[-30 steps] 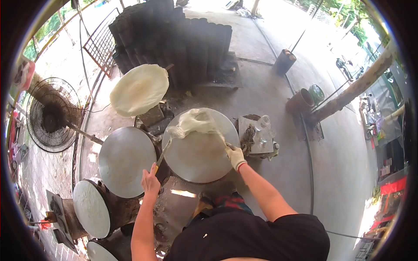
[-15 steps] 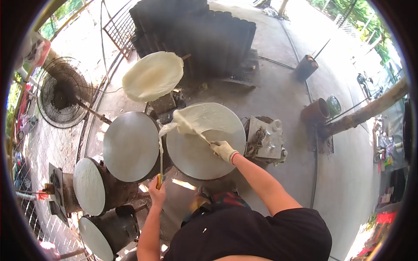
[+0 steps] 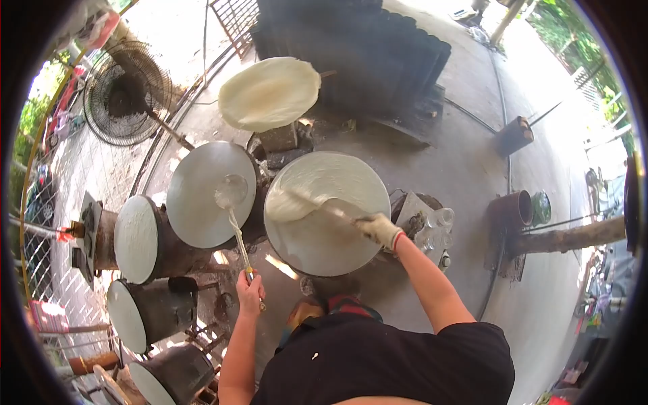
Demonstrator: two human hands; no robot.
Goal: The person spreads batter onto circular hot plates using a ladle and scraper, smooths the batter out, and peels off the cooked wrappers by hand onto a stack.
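My left hand [image 3: 250, 291] is closed round the handle of a long ladle [image 3: 231, 192]. The ladle's batter-coated bowl is over the left round griddle [image 3: 192, 212]; whether they touch I cannot tell. My right hand [image 3: 380, 231], in a pale work glove with a red cuff, grips a spreader [image 3: 335, 210], blurred by motion. Its blade end lies in pale batter [image 3: 331, 177] on the large middle griddle [image 3: 327, 260]. The batter coats the far part of that plate, thicker at the left, while the near part shows bare surface.
A pale round sheet [image 3: 270, 94] lies beyond the griddles. Several drum stoves with round tops [image 3: 136, 239] line the left. A fan [image 3: 127, 93] stands at far left. Right of the middle griddle is a block with glass jars [image 3: 439, 226]. A post [image 3: 574, 235] and rusty can [image 3: 511, 208] are farther right.
The ladle has swung from the middle griddle's left edge to over the left griddle, and its batter has left the bowl. The spreader has moved right, and batter now covers more plate. The view has shifted.
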